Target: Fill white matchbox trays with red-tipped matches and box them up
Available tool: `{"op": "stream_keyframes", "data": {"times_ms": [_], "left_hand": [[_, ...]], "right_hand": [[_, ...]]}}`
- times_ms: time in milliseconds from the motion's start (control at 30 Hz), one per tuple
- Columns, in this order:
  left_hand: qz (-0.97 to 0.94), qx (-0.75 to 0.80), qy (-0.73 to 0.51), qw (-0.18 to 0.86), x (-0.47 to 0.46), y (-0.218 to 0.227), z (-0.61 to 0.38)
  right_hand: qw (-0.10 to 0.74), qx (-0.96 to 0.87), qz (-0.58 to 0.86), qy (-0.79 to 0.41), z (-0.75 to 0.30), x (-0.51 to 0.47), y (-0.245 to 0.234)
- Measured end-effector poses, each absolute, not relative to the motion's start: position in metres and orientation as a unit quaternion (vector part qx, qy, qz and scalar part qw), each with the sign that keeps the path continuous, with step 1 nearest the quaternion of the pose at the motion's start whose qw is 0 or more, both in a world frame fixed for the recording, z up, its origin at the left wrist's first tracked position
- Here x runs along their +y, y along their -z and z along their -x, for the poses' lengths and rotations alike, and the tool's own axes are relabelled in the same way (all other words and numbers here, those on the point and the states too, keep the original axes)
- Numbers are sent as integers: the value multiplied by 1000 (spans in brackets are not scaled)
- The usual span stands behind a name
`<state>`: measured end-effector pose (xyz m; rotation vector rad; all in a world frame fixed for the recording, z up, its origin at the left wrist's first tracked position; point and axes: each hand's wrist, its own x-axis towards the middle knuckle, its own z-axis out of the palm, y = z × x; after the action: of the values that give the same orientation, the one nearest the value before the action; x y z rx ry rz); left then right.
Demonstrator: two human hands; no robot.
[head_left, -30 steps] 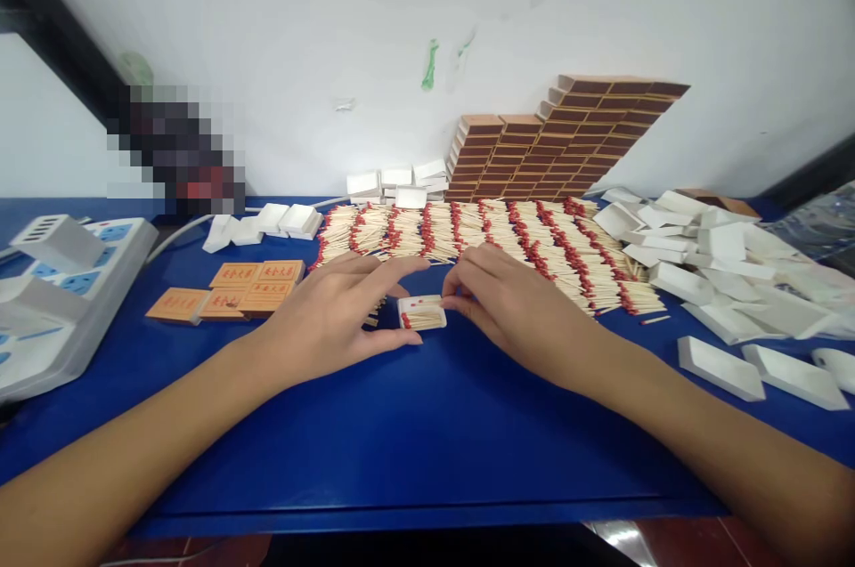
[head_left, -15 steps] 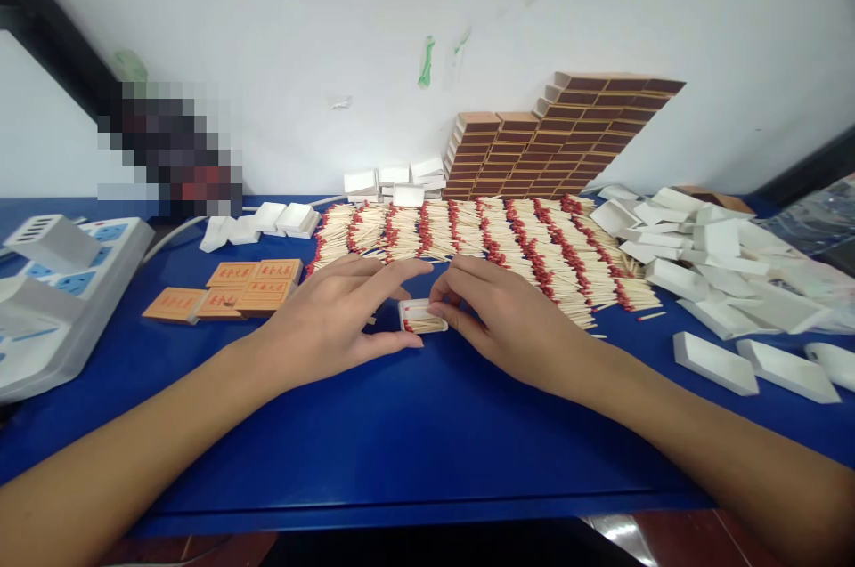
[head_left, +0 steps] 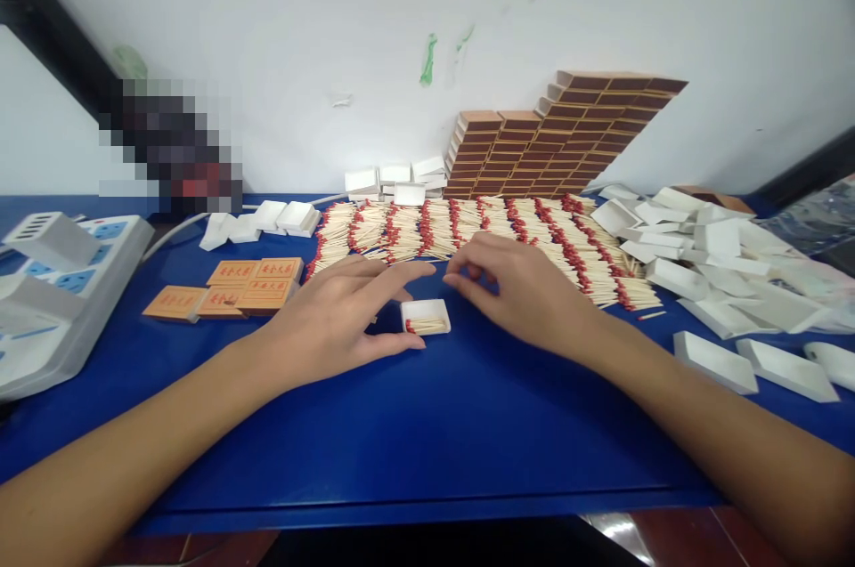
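Note:
A small white matchbox tray (head_left: 439, 310) rests on the blue tabletop, with several red-headed matches (head_left: 427, 326) lying in it. Around its left end, my left hand (head_left: 340, 309) is open, thumb and index finger spread; whether the thumb touches the tray cannot be made out. My right hand (head_left: 517, 291) is just above and right of the tray, apart from it. Its fingers are curled and loosely parted, and nothing shows between thumb and index finger. Just beyond both hands, rows of loose matches (head_left: 437, 224) cover the table.
Orange matchboxes (head_left: 273, 287) lie at left, near a white power strip (head_left: 126, 255). Brown-sided matchboxes (head_left: 567, 135) are stacked against the wall. More white trays (head_left: 721, 251) are heaped at right, and others (head_left: 394, 175) sit behind the matches.
My right hand has left the tray, moving up and to the right. The matches inside now lie lower in it and show plainly. My left hand has barely moved.

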<state>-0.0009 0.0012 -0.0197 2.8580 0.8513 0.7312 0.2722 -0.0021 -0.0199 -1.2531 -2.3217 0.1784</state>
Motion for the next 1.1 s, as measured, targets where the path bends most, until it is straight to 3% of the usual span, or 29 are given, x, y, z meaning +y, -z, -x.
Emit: {"op": "stream_keyframes", "data": {"times_ms": [767, 1000, 1100], "left_hand": [[-929, 291, -227, 37, 4, 17, 6], [-929, 287, -233, 34, 5, 19, 4], [-929, 283, -236, 38, 5, 20, 4]], "right_hand": [[122, -849, 512, -49, -306, 28, 23], [189, -875, 444, -33, -283, 3, 17], [169, -885, 434, -25, -279, -2, 14]]}}
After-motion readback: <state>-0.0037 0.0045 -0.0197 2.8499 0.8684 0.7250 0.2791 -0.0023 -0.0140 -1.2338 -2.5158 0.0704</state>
